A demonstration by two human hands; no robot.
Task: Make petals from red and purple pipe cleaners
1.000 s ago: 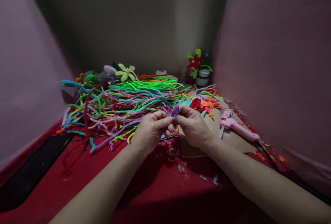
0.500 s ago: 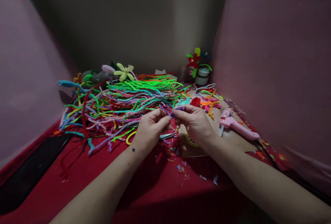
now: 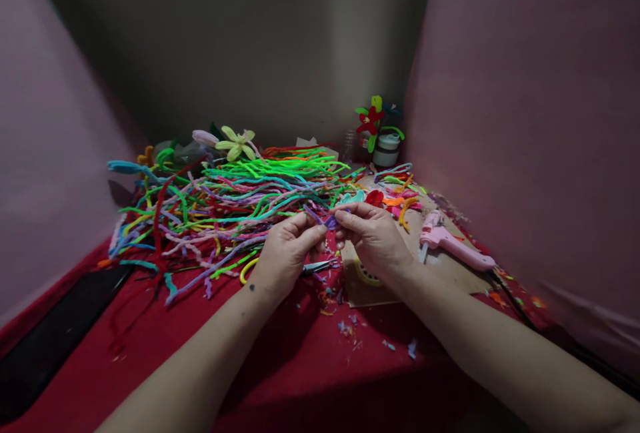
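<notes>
Between my two hands is a bent purple pipe cleaner [image 3: 331, 223], pinched at both sides. My left hand [image 3: 287, 246] grips one part with thumb and forefinger, and a short purple end pokes up above the fingers. My right hand [image 3: 373, 236] pinches the other part, which its fingertips partly cover. Below the hands lie scissors [image 3: 319, 265], their yellow handle partly hidden behind my left wrist. Beyond my left hand spreads a big pile of colourful pipe cleaners [image 3: 250, 196].
On the right, a pink glue gun [image 3: 455, 243] rests on a cardboard sheet [image 3: 360, 296]. Finished pipe-cleaner flowers [image 3: 370, 119] stand at the back beside a lidded jar [image 3: 387, 149]. A black slab [image 3: 65, 339] lies at left. Fuzzy scraps [image 3: 350, 326] dot the red cloth [image 3: 280, 366].
The view has shifted slightly. My fingers have adjusted a little on the purple pipe cleaner, and more of its bent middle shows between them. Both hands still pinch it.
</notes>
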